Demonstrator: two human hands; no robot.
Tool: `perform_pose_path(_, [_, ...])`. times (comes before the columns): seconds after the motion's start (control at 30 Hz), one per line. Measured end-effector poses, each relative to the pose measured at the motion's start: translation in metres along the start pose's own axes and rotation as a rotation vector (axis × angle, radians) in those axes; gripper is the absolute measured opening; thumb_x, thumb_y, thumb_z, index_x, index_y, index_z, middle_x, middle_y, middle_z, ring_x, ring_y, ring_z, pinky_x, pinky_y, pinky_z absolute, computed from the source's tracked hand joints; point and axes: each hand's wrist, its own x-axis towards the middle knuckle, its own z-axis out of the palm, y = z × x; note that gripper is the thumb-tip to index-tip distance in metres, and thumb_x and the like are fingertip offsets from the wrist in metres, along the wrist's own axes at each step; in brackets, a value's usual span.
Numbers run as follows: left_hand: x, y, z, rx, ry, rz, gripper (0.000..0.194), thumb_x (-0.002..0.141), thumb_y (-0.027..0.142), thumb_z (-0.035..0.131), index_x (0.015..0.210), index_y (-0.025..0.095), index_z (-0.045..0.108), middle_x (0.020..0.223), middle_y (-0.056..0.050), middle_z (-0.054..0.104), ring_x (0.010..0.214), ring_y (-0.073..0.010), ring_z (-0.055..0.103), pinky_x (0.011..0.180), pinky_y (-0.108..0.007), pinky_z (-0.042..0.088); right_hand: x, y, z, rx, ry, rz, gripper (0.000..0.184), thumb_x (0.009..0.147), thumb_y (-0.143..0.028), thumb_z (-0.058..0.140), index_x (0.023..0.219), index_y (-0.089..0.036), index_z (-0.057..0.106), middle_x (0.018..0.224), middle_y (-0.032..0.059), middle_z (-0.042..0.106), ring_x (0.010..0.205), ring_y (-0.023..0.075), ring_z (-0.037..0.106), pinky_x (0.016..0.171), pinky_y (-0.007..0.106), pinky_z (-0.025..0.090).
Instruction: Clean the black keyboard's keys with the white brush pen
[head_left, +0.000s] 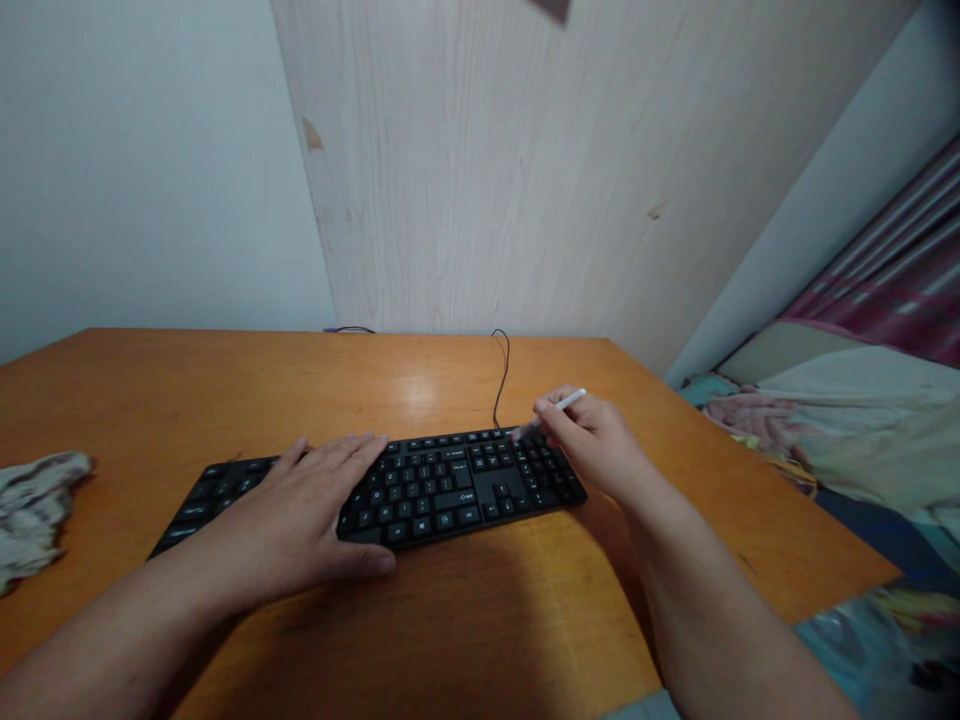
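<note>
Keyboard (442, 488) runs lengthwise left to right — my left hand (322, 500) spread across it, my right hand (592, 440) pinching a slim white tool (571, 399) over its right end.

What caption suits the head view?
Left hand across a long black keyboard, right hand pinching a slim white tool over it; orange wooden desk beneath.

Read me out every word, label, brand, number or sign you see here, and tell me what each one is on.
No word, brand or number reads clearly enough to quote.
Black keyboard: pale markings on the keys, too small and blurred to read; the hands cover some keys.
White-handled tool in the right hand: no lettering visible.
Crumpled cloth: no readable text.
</note>
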Motion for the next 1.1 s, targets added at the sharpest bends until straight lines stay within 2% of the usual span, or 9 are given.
perform_pose_path(0.13, [-0.001,-0.002,0.001,-0.002,0.005,0.011,0.122,0.068,0.087,0.063,0.163,0.019,0.029,0.163,-0.019,0.035,0.149,-0.0462,0.034,0.122,-0.067,0.018,0.0,-0.001,0.001,-0.03,-0.051,-0.024,0.035,0.101,-0.042,0.049,0.078,-0.019,0.063,0.08,0.0041,0.068,0.075,0.0186,0.063,0.069,0.031,0.043])
perform_pose_path(0.4, [-0.001,-0.007,0.006,-0.001,0.028,0.017,0.12,0.067,0.084,0.066,0.164,0.024,0.028,0.164,-0.015,0.036,0.148,-0.0453,0.035,0.123,-0.065,0.017,-0.006,-0.005,-0.007,0.004,-0.2,-0.005,0.031,0.1,-0.033,0.049,0.073,-0.02,0.06,0.067,0.0003,0.065,0.063,0.0152,0.059,0.062,0.028,0.041])
perform_pose_path(0.57, [0.0,-0.005,0.005,0.02,0.0,0.006,0.122,0.068,0.086,0.063,0.164,0.021,0.025,0.165,-0.016,0.033,0.15,-0.0445,0.032,0.123,-0.064,0.016,-0.009,-0.008,-0.009,0.183,-0.438,0.084,0.032,0.098,-0.029,0.045,0.068,-0.021,0.054,0.059,-0.0004,0.062,0.055,0.0141,0.058,0.054,0.026,0.039])
perform_pose_path(0.6, [0.0,-0.005,0.005,0.022,-0.003,0.005,0.122,0.069,0.086,0.063,0.164,0.021,0.025,0.165,-0.017,0.033,0.15,-0.0444,0.032,0.123,-0.064,0.015,-0.009,-0.009,-0.008,0.192,-0.454,0.086,0.033,0.098,-0.029,0.045,0.068,-0.021,0.054,0.059,-0.0003,0.062,0.055,0.0142,0.058,0.054,0.026,0.039])
perform_pose_path(0.67, [-0.001,-0.003,0.003,0.022,-0.008,0.0,0.123,0.068,0.086,0.062,0.164,0.019,0.025,0.165,-0.018,0.033,0.15,-0.0449,0.032,0.123,-0.065,0.016,-0.007,-0.008,-0.006,0.141,-0.386,0.057,0.032,0.098,-0.031,0.047,0.069,-0.02,0.055,0.062,-0.0003,0.061,0.058,0.0143,0.057,0.056,0.026,0.039])
perform_pose_path(0.77, [-0.001,-0.001,0.001,0.014,-0.013,-0.001,0.122,0.068,0.087,0.063,0.163,0.019,0.029,0.164,-0.018,0.034,0.149,-0.0459,0.033,0.122,-0.066,0.017,-0.003,-0.003,-0.003,0.006,-0.187,0.016,0.034,0.099,-0.038,0.049,0.072,-0.02,0.057,0.066,0.0,0.06,0.062,0.0151,0.056,0.059,0.027,0.04])
perform_pose_path(0.9, [-0.001,-0.004,0.004,0.003,0.023,0.017,0.121,0.067,0.086,0.064,0.163,0.021,0.03,0.163,-0.018,0.036,0.148,-0.0464,0.035,0.122,-0.066,0.018,0.001,0.003,-0.004,-0.069,0.005,0.02,0.033,0.1,-0.043,0.049,0.077,-0.02,0.058,0.072,0.0027,0.066,0.067,0.0178,0.06,0.064,0.03,0.041])
perform_pose_path(1.1, [0.0,-0.005,0.006,-0.014,0.045,0.021,0.121,0.065,0.086,0.066,0.162,0.021,0.033,0.162,-0.017,0.039,0.147,-0.0466,0.037,0.122,-0.066,0.019,0.002,0.005,-0.009,-0.109,0.064,0.066,0.028,0.099,-0.038,0.051,0.078,-0.022,0.058,0.073,0.0046,0.07,0.067,0.0193,0.063,0.064,0.031,0.04])
